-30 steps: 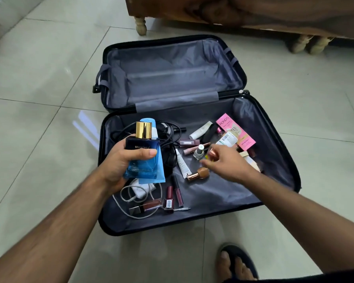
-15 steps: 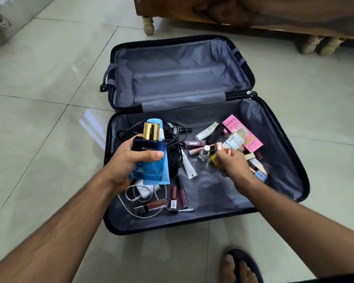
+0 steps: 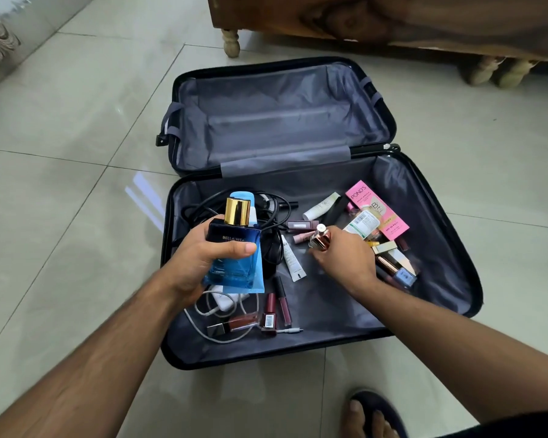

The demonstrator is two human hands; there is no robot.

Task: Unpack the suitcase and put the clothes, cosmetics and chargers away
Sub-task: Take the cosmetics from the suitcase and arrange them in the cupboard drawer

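Open suitcase (image 3: 431, 248) on tiled floor (image 3: 60, 184), both hands over the near half.
Left hand (image 3: 200, 260) grips blue perfume bottle (image 3: 234, 248) with a light-blue tube (image 3: 250, 216) behind it. Right hand (image 3: 342, 260) pinches small rose-gold-capped bottles (image 3: 319, 237). Loose cosmetics, pink box (image 3: 377, 213), black cables (image 3: 266, 210), white charger (image 3: 225, 300) lie on the lining.

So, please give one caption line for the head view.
Left hand holds blue perfume bottle; right hand grips small bottles over open suitcase.

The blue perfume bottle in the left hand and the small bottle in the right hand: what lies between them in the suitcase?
In the head view, a white tube and black cables lie between the perfume bottle and the small bottle.
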